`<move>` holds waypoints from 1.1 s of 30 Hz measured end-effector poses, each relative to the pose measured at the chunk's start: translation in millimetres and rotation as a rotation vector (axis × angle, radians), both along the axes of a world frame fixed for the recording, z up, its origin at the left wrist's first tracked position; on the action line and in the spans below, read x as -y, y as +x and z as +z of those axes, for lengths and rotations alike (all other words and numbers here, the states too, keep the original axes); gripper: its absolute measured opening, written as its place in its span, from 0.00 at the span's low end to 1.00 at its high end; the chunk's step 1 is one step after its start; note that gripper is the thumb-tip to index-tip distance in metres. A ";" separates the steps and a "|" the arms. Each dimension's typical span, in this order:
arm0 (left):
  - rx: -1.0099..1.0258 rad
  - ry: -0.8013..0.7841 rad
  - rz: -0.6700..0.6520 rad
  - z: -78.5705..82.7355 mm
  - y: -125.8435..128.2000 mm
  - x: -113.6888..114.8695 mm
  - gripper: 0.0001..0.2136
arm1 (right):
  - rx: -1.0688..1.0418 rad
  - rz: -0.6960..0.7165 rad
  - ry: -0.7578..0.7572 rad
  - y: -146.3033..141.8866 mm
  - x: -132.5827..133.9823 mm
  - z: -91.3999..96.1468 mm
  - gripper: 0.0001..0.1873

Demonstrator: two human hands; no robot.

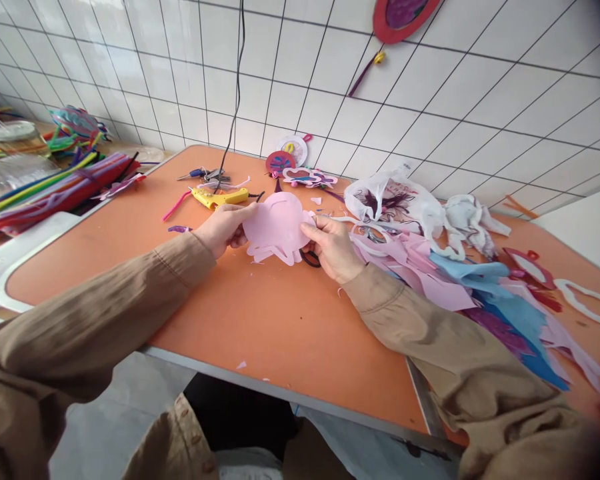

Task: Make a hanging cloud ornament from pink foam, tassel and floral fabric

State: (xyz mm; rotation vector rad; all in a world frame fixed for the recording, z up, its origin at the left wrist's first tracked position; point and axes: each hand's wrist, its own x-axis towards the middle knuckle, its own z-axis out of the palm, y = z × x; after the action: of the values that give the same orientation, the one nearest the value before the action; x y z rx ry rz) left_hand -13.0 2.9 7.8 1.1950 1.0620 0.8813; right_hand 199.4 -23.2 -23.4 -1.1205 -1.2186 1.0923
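Tan sleeves (105, 320) stretch across the orange bench (280, 327). Just above it, the left hand (225, 227) and right hand (333, 250) hold a pink cutout (275, 230), fingers pinched on opposite edges. What may be scissors (310, 259) lies under the right.

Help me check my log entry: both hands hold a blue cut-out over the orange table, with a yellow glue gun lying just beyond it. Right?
Not quite: the cut-out is pink, not blue. The head view shows left hand and right hand holding it over the orange table, the yellow glue gun just beyond.
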 end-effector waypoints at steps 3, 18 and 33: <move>-0.044 -0.003 -0.002 2.1 -0.3 0.7 0.13 | -0.004 0.010 -0.006 -0.7 0.5 0.1 0.14; -0.157 0.157 -0.103 6.2 -4.9 -1.6 0.18 | -0.013 0.021 0.056 -1.2 1.6 -4.7 0.13; -0.141 0.221 -0.130 9.6 -4.0 1.3 0.09 | -0.092 0.003 0.066 -5.2 5.5 -6.2 0.26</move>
State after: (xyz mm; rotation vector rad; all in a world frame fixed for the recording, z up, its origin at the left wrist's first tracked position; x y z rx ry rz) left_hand -17.0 1.6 17.5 1.5129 1.0050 0.8384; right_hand 194.2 -28.7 -29.6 -1.0080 -1.1760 1.0869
